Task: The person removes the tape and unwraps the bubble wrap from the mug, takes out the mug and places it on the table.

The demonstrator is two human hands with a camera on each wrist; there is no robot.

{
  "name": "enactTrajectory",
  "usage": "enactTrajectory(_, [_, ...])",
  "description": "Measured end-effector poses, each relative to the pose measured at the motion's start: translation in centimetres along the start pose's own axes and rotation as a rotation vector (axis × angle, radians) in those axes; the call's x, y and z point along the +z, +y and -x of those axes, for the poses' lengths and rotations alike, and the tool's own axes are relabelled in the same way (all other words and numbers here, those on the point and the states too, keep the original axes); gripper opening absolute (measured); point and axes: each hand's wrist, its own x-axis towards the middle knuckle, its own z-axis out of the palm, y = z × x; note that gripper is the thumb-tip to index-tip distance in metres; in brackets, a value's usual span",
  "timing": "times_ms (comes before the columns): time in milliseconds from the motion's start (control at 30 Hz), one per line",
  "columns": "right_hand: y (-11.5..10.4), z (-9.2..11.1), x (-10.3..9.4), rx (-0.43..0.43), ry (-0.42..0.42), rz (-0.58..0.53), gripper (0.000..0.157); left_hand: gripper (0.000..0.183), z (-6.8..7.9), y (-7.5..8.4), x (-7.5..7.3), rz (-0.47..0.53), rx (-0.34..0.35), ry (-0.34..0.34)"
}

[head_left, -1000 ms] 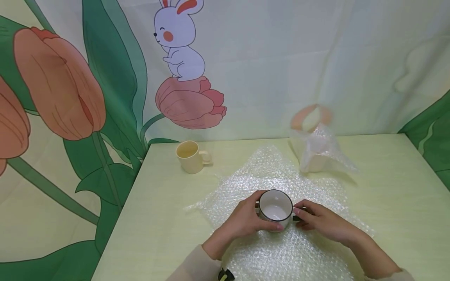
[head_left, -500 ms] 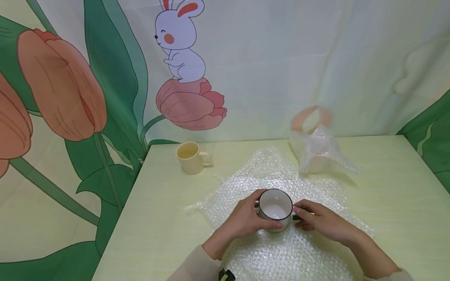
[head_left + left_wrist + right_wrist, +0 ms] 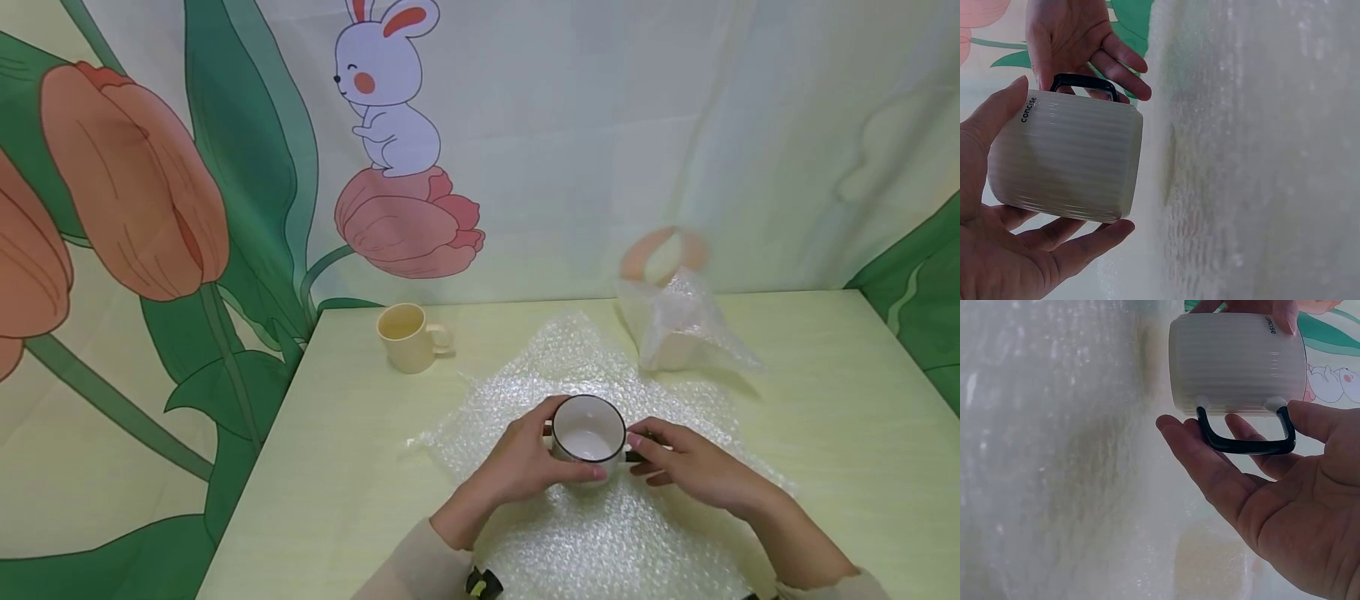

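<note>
Tulip-printed cloth (image 3: pixel 555 125) hangs behind a pale table (image 3: pixel 322 467). Over the bubble wrap (image 3: pixel 615 542) is a white mug (image 3: pixel 588 429); from it, a yellow mug (image 3: pixel 408 346) stands at ten o'clock, presumably out of the way, a wrapped bundle (image 3: pixel 678 333) at one. At eight, the left hand (image 3: pixel 528 462) curves spread fingers round its body, seemingly for steadiness; at three, the right hand (image 3: pixel 693 467) has fingers spread about the black handle (image 3: pixel 1250 447), whether pinching I cannot tell.

Glossy ribbed white mug (image 3: pixel 1066 156), smooth shiny black handle (image 3: pixel 1247 447); shiny, bumpy plastic bubble wrap (image 3: pixel 607 542)
</note>
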Motion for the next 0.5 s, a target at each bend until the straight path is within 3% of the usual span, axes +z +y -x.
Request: enactTrajectory(500, [-1.7,-1.4,-0.1,-0.041,0.01,0.001,0.046,0.086,-0.3,0.4,-1.7,0.037,-0.005,0.027])
